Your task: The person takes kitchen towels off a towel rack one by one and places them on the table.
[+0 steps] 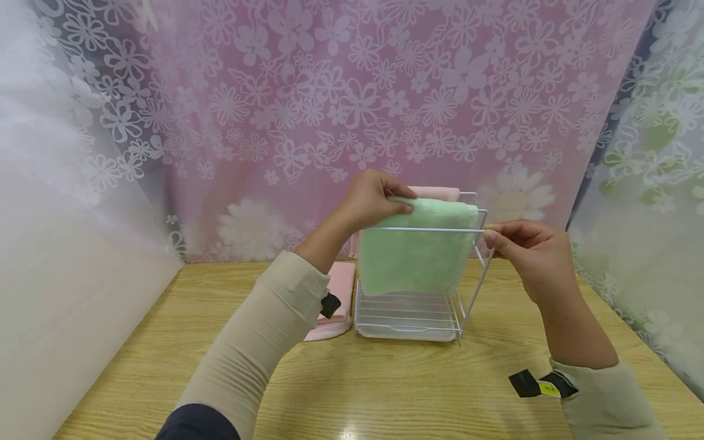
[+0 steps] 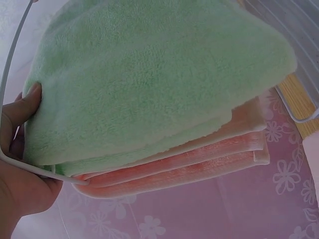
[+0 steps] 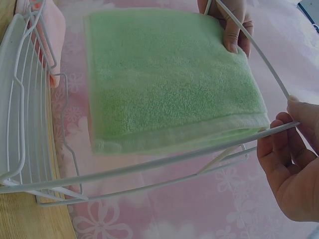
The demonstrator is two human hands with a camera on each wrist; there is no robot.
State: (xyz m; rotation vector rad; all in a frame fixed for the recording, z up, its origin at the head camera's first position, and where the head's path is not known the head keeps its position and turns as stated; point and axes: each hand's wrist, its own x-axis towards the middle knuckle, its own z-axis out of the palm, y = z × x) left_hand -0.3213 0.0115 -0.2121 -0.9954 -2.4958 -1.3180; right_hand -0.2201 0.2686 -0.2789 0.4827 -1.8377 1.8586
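Note:
A light green towel hangs folded over a bar of a white wire rack. My left hand pinches its upper left corner between thumb and fingers; the left wrist view shows the thumb on the green cloth. Behind the green one, a pink towel hangs over another bar, mostly hidden in the head view. With thumb and fingertips my right hand grips the right end of the rack's front top bar, at the corner seen in the right wrist view.
A white tray sits under the rack's wire base. Left of the rack, folded pink cloths lie stacked on the wooden table. A flowered pink curtain hangs behind, with pale sheets at both sides.

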